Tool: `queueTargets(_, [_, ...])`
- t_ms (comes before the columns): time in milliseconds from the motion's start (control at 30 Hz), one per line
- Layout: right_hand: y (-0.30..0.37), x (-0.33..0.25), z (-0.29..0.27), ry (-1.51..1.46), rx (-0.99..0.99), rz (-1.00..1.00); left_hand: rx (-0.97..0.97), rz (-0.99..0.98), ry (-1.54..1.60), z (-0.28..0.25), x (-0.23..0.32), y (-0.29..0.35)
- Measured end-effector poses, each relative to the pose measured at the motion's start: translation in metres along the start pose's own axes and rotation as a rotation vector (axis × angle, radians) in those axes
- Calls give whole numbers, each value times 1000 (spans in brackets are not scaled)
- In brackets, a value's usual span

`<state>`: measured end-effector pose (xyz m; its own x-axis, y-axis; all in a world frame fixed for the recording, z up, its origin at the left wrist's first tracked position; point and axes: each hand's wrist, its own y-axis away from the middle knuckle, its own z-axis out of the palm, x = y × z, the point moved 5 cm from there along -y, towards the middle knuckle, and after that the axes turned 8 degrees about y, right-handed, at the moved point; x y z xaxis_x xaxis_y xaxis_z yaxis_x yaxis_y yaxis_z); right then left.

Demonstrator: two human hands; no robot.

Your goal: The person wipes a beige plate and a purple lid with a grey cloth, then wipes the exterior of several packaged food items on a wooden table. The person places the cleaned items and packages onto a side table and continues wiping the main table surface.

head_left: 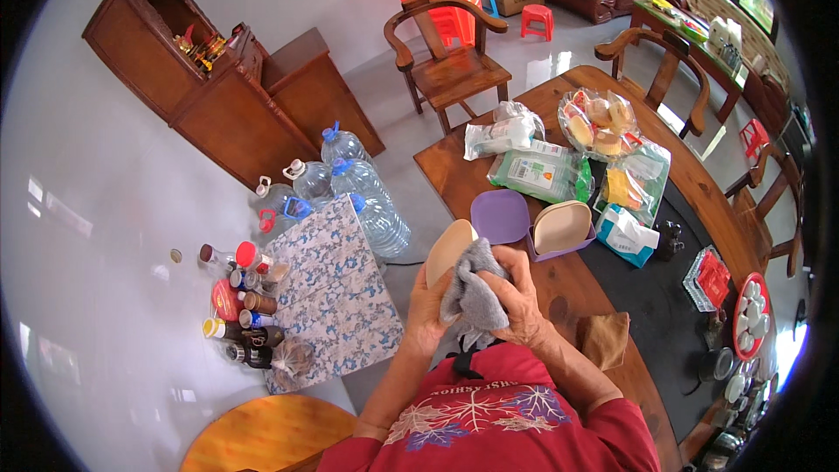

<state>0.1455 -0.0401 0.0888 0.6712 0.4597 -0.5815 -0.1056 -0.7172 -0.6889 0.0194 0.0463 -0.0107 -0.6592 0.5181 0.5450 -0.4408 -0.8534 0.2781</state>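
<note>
In front of my chest my left hand [426,308] grips a beige, rounded plate [449,250], held tilted up on edge. A grey cloth [474,287] is bunched in my right hand [522,301] and pressed against the plate's right side; it hides part of the plate and some of my left fingers. Just beyond, on the wooden table, stands a purple box [570,251] holding more beige plates [562,225]. Its flat purple lid [499,217] lies or leans at the box's left side.
Packaged goods [542,171], a clear bag of round items [599,125] and a blue-white packet [627,236] lie beyond the box. A brown cloth [603,339] rests by my right arm. Leftward are a patterned stand [328,297], bottles and jars [253,301], and large water jugs [371,201].
</note>
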Motion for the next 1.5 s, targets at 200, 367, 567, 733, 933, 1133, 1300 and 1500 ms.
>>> queueTargets(200, [-43,43,4,-442,-104,90,-126,-195,-2,-11,-7,6])
queueTargets(367, [-30,65,32,-948,-161,567,-100,-348,-74,-13,-19,11])
queueTargets(567, [-18,85,46,-1048,13,747,-211,-247,-120,-16,1,10])
queueTargets(733, [-20,83,38,-964,-29,728,-464,106,-553,27,59,38])
queueTargets(933, [-17,76,43,-799,235,656,-241,146,-851,44,43,53])
queueTargets(1133, [-5,83,32,-871,272,834,-129,238,-776,35,46,50])
queueTargets(1300, [-19,8,42,-103,68,41,-299,301,-648,18,36,44])
queueTargets(1500, [-16,3,46,-45,56,-64,-331,282,-590,6,30,43])
